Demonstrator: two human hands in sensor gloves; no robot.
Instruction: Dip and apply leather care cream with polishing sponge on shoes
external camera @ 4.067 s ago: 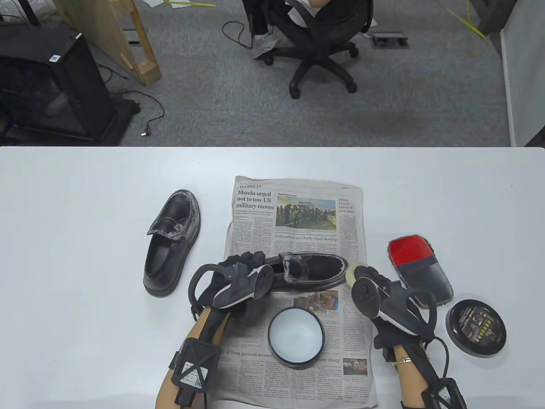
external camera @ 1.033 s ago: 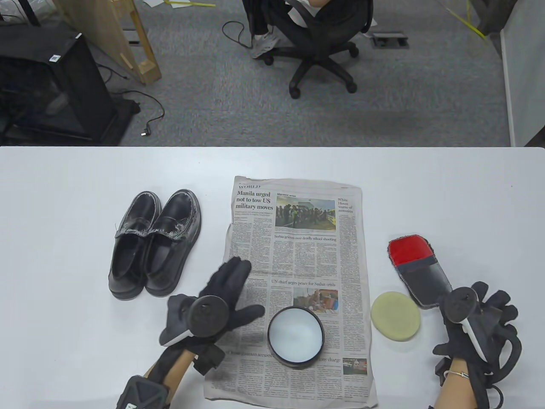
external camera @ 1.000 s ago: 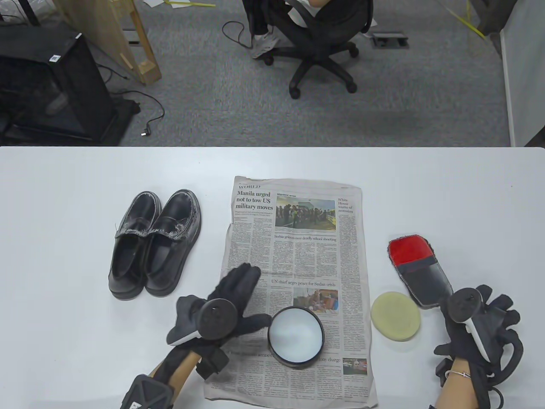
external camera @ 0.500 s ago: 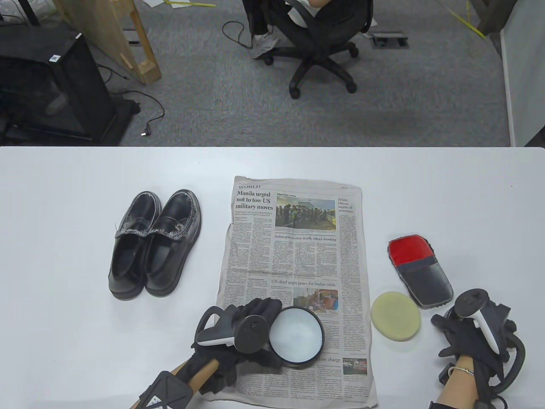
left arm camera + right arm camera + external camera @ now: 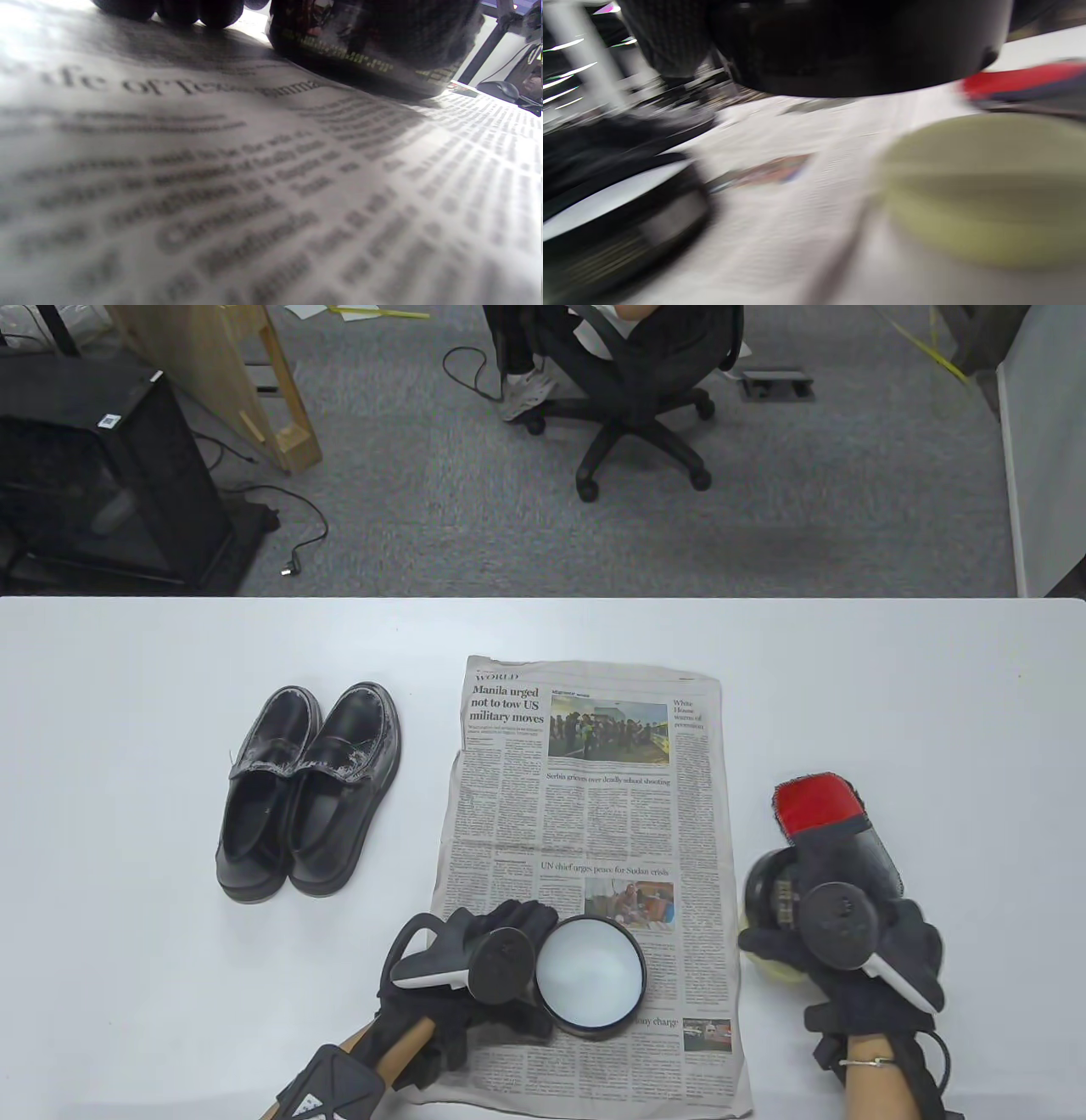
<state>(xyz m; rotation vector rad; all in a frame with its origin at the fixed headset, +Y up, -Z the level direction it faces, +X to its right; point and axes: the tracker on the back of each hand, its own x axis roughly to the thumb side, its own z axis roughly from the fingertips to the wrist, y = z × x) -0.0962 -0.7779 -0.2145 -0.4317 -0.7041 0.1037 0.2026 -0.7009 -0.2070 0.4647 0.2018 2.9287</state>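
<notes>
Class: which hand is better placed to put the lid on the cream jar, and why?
Likely right: the right hand holds the lid over the sponge; the left hand grips the open cream jar.

In the table view the right hand (image 5: 848, 959) and the black lid (image 5: 774, 891) it is carrying are covering nearly all of the yellow sponge (image 5: 776, 971), and are also hiding the lower part of the red-and-grey brush mitt (image 5: 819, 806). The left hand (image 5: 475, 967) is blocking the left wall of the open cream tin (image 5: 591, 976), so whether its fingers are gripping the tin or only lying against it is not showing. Both wrist views are blurring badly: the newspaper (image 5: 271, 190) print is smearing out of focus, the tin is getting cut off by the top edge there, and the sponge is showing only as a soft green blur.
</notes>
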